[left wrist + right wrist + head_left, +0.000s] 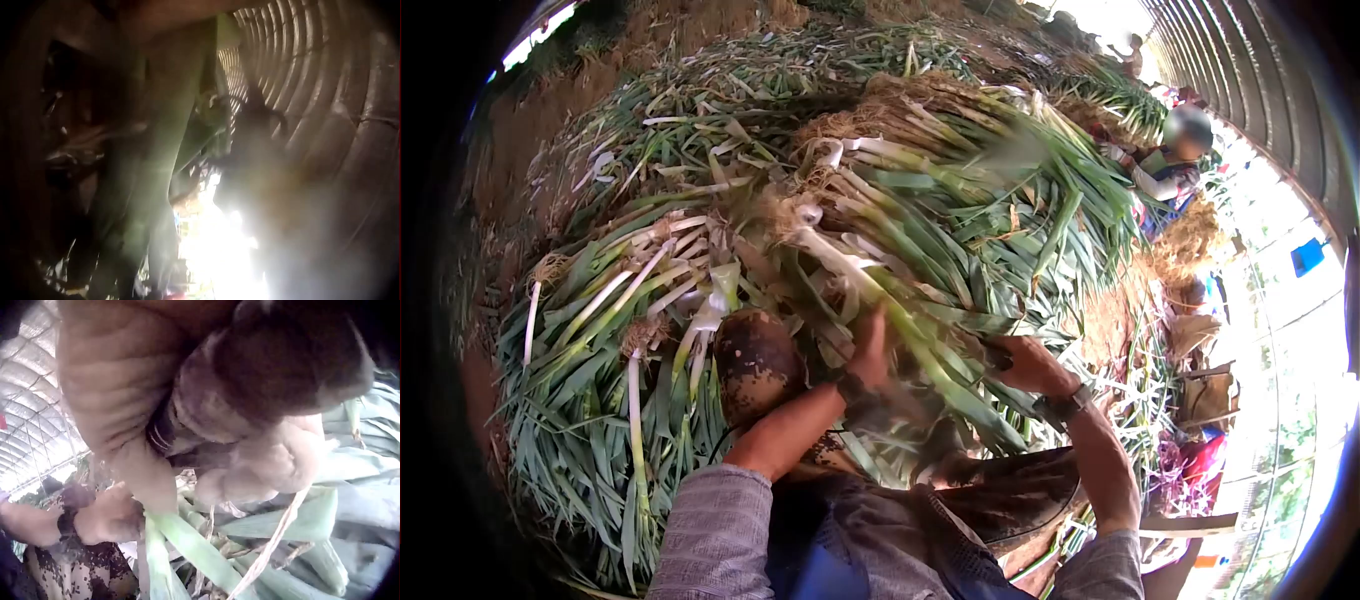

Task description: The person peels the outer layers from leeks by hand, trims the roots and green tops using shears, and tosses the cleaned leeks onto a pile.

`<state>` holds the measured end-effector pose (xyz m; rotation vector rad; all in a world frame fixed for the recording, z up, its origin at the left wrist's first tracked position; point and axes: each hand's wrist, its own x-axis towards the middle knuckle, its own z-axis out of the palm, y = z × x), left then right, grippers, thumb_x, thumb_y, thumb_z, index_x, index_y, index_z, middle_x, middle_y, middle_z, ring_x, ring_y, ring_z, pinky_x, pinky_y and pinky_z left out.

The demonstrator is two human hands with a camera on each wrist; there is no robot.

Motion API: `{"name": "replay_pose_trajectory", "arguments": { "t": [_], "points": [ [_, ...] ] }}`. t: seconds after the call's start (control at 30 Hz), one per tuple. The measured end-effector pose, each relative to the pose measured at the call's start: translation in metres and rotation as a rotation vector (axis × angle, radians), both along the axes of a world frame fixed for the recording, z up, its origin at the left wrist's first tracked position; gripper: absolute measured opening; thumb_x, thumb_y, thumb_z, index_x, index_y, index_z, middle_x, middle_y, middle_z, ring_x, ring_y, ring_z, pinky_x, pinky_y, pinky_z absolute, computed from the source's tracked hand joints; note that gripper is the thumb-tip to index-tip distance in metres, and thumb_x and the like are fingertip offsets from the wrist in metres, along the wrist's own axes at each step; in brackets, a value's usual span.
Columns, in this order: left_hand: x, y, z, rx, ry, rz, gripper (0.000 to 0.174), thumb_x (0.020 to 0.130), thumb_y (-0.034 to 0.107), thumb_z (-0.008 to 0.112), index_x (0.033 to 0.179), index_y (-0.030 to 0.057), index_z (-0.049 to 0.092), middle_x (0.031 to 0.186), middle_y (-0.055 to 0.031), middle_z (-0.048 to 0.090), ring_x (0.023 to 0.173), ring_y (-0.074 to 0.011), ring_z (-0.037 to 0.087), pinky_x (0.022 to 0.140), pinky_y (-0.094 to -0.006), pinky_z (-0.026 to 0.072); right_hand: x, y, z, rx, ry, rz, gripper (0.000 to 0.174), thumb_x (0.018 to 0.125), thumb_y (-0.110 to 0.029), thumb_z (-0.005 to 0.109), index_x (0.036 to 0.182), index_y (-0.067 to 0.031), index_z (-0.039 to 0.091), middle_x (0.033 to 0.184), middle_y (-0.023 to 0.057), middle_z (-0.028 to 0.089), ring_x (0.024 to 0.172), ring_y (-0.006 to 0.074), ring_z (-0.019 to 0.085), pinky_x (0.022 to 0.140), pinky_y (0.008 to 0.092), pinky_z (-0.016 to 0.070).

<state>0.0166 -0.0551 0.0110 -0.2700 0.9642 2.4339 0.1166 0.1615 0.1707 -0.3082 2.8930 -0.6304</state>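
Note:
A long leek slants across the head view, roots and white shank toward the pile, green leaves toward the lap. My left hand grips it around the middle, thumb up; blur hides the fingers. Close to the palm in the left wrist view runs a pale green stalk. Over the leafy end, my right hand has its fingers curled. From beneath that hand in the right wrist view, a bright green leaf comes out at the thumb tip, pinched there.
A large heap of leeks lies ahead, with more leeks on the left. My soil-stained knee is beside the left forearm. Another person sits at the right, near a ribbed curved wall.

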Motion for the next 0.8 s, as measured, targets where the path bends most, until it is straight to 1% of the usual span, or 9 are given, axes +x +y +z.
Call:
{"name": "replay_pose_trajectory", "arguments": {
  "t": [0.17,0.2,0.3,0.33,0.37,0.43,0.47,0.6,0.8],
  "points": [
    [-0.035,-0.016,-0.045,-0.076,-0.119,0.124,0.054,0.09,0.037,0.066,0.13,0.0042,0.052,0.1,-0.0112,0.062,0.09,-0.0245,0.063,0.075,-0.0384,0.0524,0.017,0.012,-0.019,0.048,-0.065,-0.022,0.035,0.077,-0.019,0.067,0.112,-0.0112,0.066,0.085,0.0172,0.068,0.078,0.0361,0.066,0.07,0.0436,0.0518],
    [-0.065,-0.011,-0.173,-0.515,0.723,0.188,0.06,0.084,0.009,0.068,0.14,0.0063,0.044,0.106,-0.0184,0.062,0.094,-0.0318,0.062,0.082,-0.0411,0.0507,0.019,0.013,-0.022,-0.001,-0.057,-0.014,0.04,0.075,-0.02,0.071,0.113,-0.009,0.065,0.087,0.0175,0.068,0.079,0.0355,0.066,0.071,0.0422,0.0524],
    [-0.108,-0.033,-0.226,-0.228,0.602,0.119,0.074,0.076,-0.011,0.059,0.145,0.0065,0.038,0.112,-0.0231,0.061,0.101,-0.0366,0.06,0.089,-0.0417,0.0493,0.023,0.014,-0.027,-0.103,-0.028,-0.013,0.047,0.072,-0.02,0.075,0.116,-0.007,0.064,0.088,0.0178,0.069,0.08,0.0353,0.067,0.073,0.041,0.0532],
    [-0.105,-0.039,-0.214,-0.666,0.814,0.133,0.075,0.075,-0.015,0.051,0.145,0.0069,0.038,0.112,-0.0211,0.061,0.103,-0.0367,0.058,0.091,-0.042,0.0493,0.023,0.011,-0.021,-0.104,-0.008,0.019,0.047,0.072,-0.021,0.075,0.116,-0.007,0.065,0.088,0.0178,0.069,0.081,0.0353,0.067,0.073,0.041,0.0533],
    [-0.103,-0.049,-0.202,-0.547,0.813,0.206,0.063,0.079,-0.004,0.062,0.139,0.007,0.045,0.112,-0.0146,0.061,0.101,-0.0322,0.058,0.088,-0.0407,0.0503,0.025,0.011,-0.019,-0.104,0.012,0.053,0.048,0.072,-0.021,0.075,0.116,-0.007,0.065,0.088,0.0178,0.069,0.081,0.0354,0.067,0.073,0.0411,0.0535],
    [-0.066,-0.051,-0.05,-0.093,-0.095,0.203,0.044,0.084,0.019,0.07,0.125,0.009,0.056,0.11,-0.0075,0.061,0.099,-0.0238,0.058,0.081,-0.0389,0.0523,0.028,0.016,-0.023,-0.091,0.023,0.044,0.044,0.072,-0.02,0.073,0.113,-0.0072,0.066,0.087,0.0171,0.069,0.081,0.0354,0.067,0.072,0.0416,0.0537],
    [-0.063,-0.05,-0.044,-0.221,-0.022,0.209,0.039,0.085,0.04,0.07,0.111,0.0126,0.061,0.104,-0.0023,0.061,0.094,-0.0172,0.059,0.076,-0.0367,0.0529,0.027,0.019,-0.023,-0.011,0.037,0.006,0.042,0.072,-0.019,0.072,0.112,-0.0078,0.066,0.086,0.0167,0.069,0.08,0.0355,0.067,0.072,0.0421,0.0536],
    [-0.077,-0.049,-0.024,-0.271,0.01,0.26,0.033,0.083,0.036,0.073,0.105,0.0138,0.061,0.089,0.0005,0.063,0.072,-0.0148,0.061,0.058,-0.0331,0.0545,0.032,0.024,-0.01,0.048,0.061,-0.034,0.037,0.072,-0.018,0.07,0.108,-0.0107,0.068,0.083,0.0161,0.069,0.078,0.0353,0.067,0.07,0.0433,0.0534],
    [-0.091,-0.047,0.014,-0.538,0.155,0.04,0.051,0.083,0.048,0.071,0.118,0.0122,0.061,0.1,-0.0042,0.062,0.081,-0.019,0.064,0.06,-0.0344,0.0582,0.039,0.031,-0.017,0.085,0.062,-0.133,0.036,0.072,-0.018,0.069,0.107,-0.0109,0.069,0.083,0.0166,0.069,0.077,0.0359,0.066,0.069,0.0432,0.053]
  ]
}}
